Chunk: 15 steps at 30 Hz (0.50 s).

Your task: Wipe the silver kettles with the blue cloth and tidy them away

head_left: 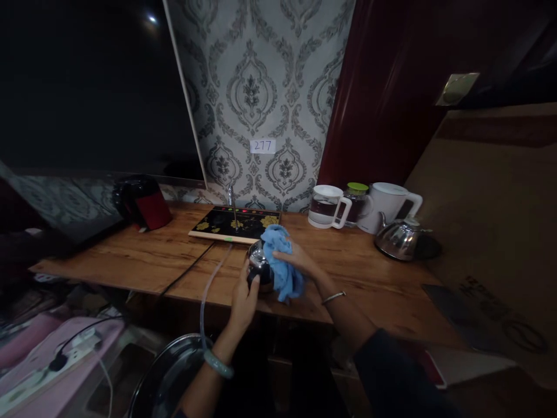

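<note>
Low over the front of the wooden table, my left hand [244,296] grips a small shiny metal vessel with a black part, possibly a kettle [257,254]. My thumb lies on its dark side. A crumpled blue cloth [282,276] is in my right hand [296,258], pressed against the vessel's right side and covering much of it. Just behind them sits a black electric tea stove [235,222] with gold flowers and a curved metal spout [232,203]. A clear hose [206,296] runs from its front down past my left wrist.
On the table's right stand a glass jug with white handle [326,206], a green-lidded jar [357,200], a white electric kettle [383,206] and a steel kettle [398,238]. A red-and-black appliance [150,203] stands left. A metal basin [150,371] and power strip [52,371] are below.
</note>
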Tool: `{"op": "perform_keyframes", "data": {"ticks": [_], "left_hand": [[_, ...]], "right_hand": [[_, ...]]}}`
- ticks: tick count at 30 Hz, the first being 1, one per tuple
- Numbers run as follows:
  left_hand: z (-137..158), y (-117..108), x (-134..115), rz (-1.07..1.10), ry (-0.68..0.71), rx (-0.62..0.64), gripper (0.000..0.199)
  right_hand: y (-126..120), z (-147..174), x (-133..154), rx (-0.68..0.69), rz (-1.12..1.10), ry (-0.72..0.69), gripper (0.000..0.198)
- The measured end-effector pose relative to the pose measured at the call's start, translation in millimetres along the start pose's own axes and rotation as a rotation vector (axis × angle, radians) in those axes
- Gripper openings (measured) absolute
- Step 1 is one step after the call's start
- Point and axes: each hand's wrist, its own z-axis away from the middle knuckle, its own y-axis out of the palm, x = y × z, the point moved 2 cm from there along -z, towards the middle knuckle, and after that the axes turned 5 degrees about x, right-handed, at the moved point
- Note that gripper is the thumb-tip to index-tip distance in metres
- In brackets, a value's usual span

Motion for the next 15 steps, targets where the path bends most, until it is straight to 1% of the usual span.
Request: {"op": "perform_keyframes", "data": {"ticks": [2, 5, 9, 12, 15], "left_hand": [[-0.2, -0.4, 0.7, 0.002, -0.013, 0.007, 0.066], [-0.4, -0.7, 1.5, -0.003, -0.014, 0.001, 0.066], [-0.7, -0.2, 2.4, -0.029, -0.002, -0.009, 0.064], [-0.6, 0.5, 2.4, -0.041, -0.004, -0.005, 0.066], [-0.1, 0.2, -0.3, -0.051, 0.002, -0.007, 0.063]], "right_hand": [[4.2, -5.7, -7.0, -0.060, -0.092, 0.077, 0.046], [-2.8, -3.8, -20.7, -0.200, -0.176, 0.200, 0.035], [-14.7, 10.1, -35.9, -0.283, -0.174, 0.256, 0.022], [-10.9, 28.8, -48.9, -0.328, -0.170, 0.295, 0.020], [-1.3, 50.2, -59.9, -0.334, -0.151, 0.331, 0.024]]}}
